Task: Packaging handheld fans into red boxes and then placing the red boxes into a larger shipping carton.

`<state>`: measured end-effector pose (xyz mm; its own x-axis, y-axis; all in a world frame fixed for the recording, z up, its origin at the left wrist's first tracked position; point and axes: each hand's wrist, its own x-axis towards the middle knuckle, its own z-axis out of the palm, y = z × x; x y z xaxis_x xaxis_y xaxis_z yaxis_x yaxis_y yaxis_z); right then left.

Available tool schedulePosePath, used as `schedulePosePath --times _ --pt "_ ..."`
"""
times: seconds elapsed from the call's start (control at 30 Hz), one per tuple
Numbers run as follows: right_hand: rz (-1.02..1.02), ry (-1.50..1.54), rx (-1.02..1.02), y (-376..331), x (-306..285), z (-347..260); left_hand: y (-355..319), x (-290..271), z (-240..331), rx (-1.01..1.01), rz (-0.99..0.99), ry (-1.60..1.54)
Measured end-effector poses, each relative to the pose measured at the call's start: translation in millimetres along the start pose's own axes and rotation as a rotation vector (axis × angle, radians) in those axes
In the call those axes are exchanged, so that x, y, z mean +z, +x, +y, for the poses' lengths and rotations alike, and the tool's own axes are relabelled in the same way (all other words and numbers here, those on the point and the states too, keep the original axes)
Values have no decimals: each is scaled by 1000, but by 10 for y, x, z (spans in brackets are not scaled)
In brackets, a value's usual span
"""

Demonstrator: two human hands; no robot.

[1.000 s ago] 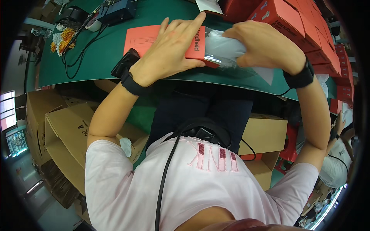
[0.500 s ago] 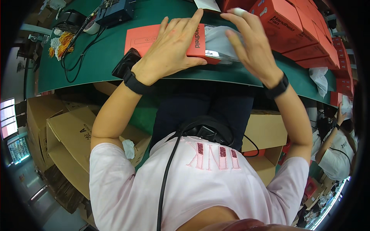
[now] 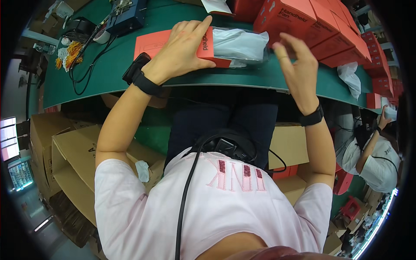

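A flat red carton [image 3: 151, 42] lies lengthwise on the green table near its front edge. Across its top rests my left hand [image 3: 182, 51], gripping it with the thumb at the near side and the fingers toward the far side. Out of the carton's right end sticks a clear plastic tray [image 3: 265, 60], holding something in a white wrapper [image 3: 238, 42]; the wrapper hides what is inside. To the right of the tray my right hand [image 3: 298, 69] is raised, fingers apart and holding nothing. It does not touch the tray.
Red boxes [image 3: 288, 26] are stacked at the back right, a white bag [image 3: 350, 80] beside them. At the left are a blue device [image 3: 128, 19], black cables [image 3: 91, 69] and orange-white cords [image 3: 71, 52]. Cardboard boxes [image 3: 76, 151] stand below; a co-worker [image 3: 375, 160] is at the right.
My right hand has drawn away from the white-wrapped thing toward the right and nearer me, uncovering the tray's end. My left hand keeps its grip on the red carton.
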<state>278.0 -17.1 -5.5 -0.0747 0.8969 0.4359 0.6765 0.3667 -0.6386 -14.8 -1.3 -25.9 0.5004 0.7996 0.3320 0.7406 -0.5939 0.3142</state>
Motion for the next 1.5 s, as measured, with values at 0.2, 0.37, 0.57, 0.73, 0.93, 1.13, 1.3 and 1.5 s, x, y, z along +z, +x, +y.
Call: schedulePosePath --times 0.2,0.37,0.57,0.73,0.93,1.13,1.3,1.5 --pt "-356 499 573 -49 73 39 51 -36 295 180 150 18" --pt "-84 152 -45 -33 -139 -486 155 -63 619 212 507 44" --pt "49 -355 -693 320 -741 -1289 344 -195 899 133 949 -234" --pt "-237 -552 -733 405 -490 -1074 263 80 718 22 875 -341" --pt "136 -143 -617 404 -197 -1190 86 -120 558 -112 787 -416" --pt "-287 836 82 368 392 -982 22 -164 536 11 699 -205" --pt "-162 598 -435 381 464 -1092 -97 -87 575 -171 835 -438" --pt "-23 141 -631 191 608 -1244 -134 75 587 -278 891 -435"
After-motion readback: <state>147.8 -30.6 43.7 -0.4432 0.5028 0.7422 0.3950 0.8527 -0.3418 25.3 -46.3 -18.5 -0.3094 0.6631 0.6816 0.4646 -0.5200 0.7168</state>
